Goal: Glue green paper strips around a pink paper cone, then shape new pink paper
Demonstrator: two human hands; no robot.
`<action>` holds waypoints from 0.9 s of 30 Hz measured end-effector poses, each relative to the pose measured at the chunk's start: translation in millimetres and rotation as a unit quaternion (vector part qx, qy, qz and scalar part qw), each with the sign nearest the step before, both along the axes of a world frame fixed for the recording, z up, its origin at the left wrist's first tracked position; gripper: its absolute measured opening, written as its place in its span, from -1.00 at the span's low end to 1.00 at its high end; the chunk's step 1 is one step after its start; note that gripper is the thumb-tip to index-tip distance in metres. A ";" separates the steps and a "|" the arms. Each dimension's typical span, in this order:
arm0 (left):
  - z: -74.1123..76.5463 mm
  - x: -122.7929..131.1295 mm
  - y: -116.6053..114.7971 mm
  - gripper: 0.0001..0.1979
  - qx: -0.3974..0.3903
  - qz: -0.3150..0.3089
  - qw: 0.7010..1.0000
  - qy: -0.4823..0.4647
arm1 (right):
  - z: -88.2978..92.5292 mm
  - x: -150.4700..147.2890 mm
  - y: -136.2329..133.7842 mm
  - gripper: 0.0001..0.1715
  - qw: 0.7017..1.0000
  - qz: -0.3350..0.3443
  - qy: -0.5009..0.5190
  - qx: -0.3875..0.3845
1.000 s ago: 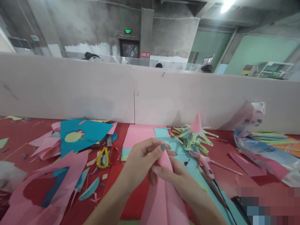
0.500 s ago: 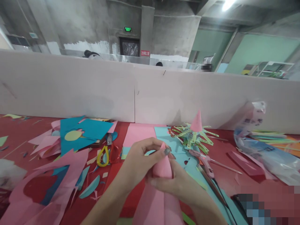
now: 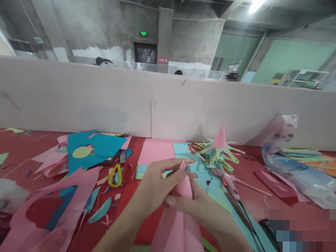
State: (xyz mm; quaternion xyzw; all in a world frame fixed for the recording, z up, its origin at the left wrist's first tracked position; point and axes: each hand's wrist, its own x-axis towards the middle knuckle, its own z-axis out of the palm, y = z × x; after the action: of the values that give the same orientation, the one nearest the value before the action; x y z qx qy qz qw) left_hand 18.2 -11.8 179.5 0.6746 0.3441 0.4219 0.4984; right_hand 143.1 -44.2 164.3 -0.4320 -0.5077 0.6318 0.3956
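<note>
A pink sheet rolled into a cone [image 3: 181, 210] points away from me over the red table [image 3: 252, 175]. My left hand [image 3: 157, 182] pinches the cone's tip, thumb and fingers closed on it. My right hand [image 3: 202, 206] wraps round the cone just below the tip, fingers pressed to the paper. The cone's wide end runs off the bottom of the picture.
Yellow-and-red scissors [image 3: 119, 173] lie left of my hands among pink and blue paper scraps [image 3: 86, 148]. A small pink cone on green paper strips [image 3: 219, 145] stands behind. A pink glue gun [image 3: 229, 182] and its black cord lie right. A plastic bag [image 3: 286, 154] sits far right. A grey partition [image 3: 149, 105] backs the table.
The cone has been rolled tighter and its tip now pokes out between my left fingers. My right hand slid slightly down the paper.
</note>
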 end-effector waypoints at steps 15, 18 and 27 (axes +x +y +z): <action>-4.9 3.6 6.0 -0.70 -0.212 -0.114 0.954 -0.177 | 5.3 1.7 -7.2 -0.48 0.998 0.016 0.053 -0.032; -6.9 1.7 7.3 -0.71 -0.200 -0.122 0.957 -0.171 | 2.8 3.9 -10.2 -0.25 0.998 -0.032 -0.008 -0.054; -4.4 -1.0 4.7 -0.77 -0.085 -0.024 0.992 -0.091 | 10.7 -1.0 -9.3 -0.63 1.000 0.016 -0.023 -0.003</action>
State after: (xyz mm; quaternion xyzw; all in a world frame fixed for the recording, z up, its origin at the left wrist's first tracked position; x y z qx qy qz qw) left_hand 17.2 -7.1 175.2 0.5966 0.3159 0.4386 0.5932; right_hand 142.1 -53.5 174.9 -0.4396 -0.5217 0.6293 0.3721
